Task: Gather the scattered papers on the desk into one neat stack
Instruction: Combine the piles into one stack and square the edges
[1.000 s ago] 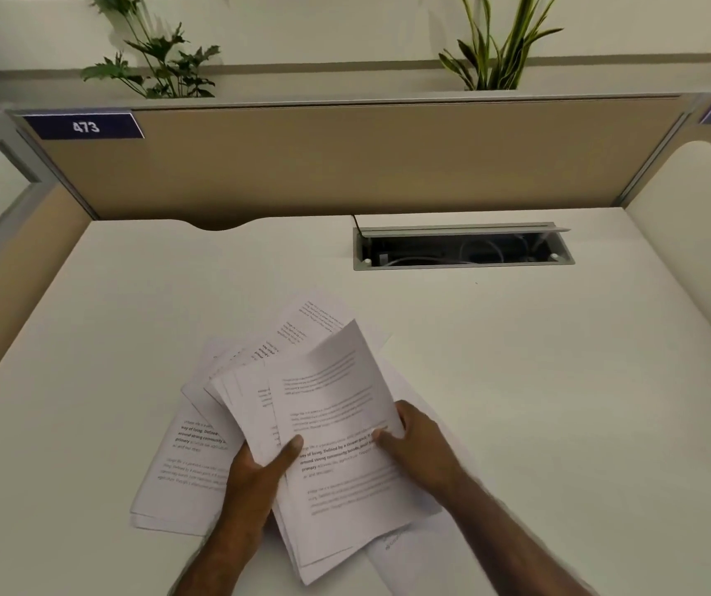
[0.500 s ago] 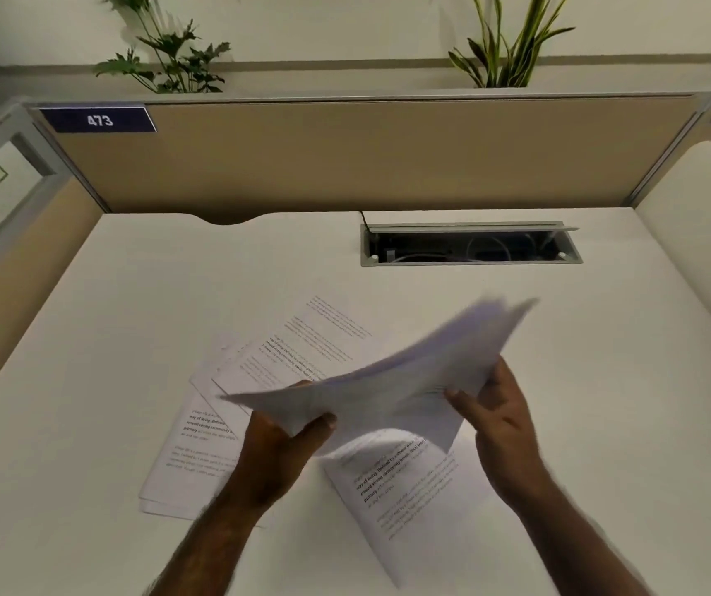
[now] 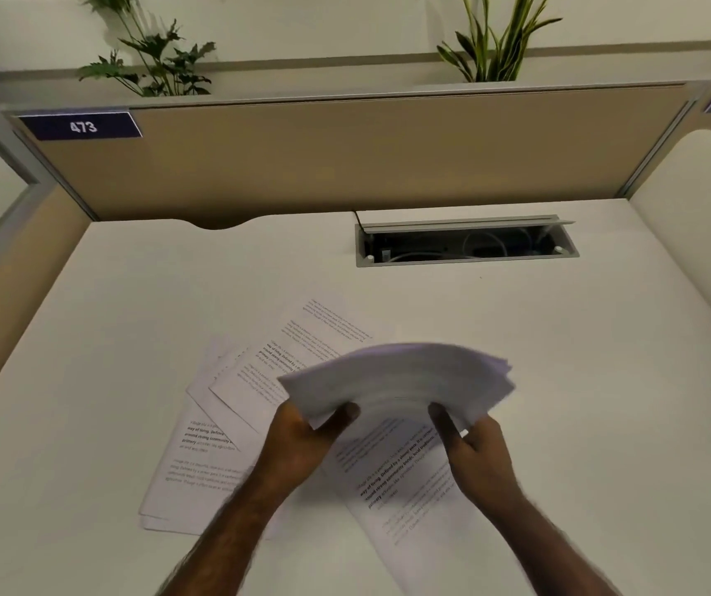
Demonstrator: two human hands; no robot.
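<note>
A bundle of white papers [image 3: 401, 380] hangs above the desk, bowed upward and blurred. My left hand [image 3: 302, 440] grips its near left edge with the thumb on top. My right hand [image 3: 474, 449] pinches its near right edge. Several printed sheets [image 3: 237, 389] lie fanned out flat on the white desk [image 3: 603, 380] under and to the left of the bundle. One more printed sheet [image 3: 405, 488] lies skewed between my forearms, toward the near edge.
An open cable tray [image 3: 465, 245] with wires is sunk into the desk at the back right. A tan partition [image 3: 345, 157] with a "473" label [image 3: 83, 126] closes the far side. Plants stand behind it. A white side panel [image 3: 697, 251] borders the right.
Both hands lifted the bundle off the desk, turned it toward level and carried it rightward. The sheet that lay under it is now uncovered.
</note>
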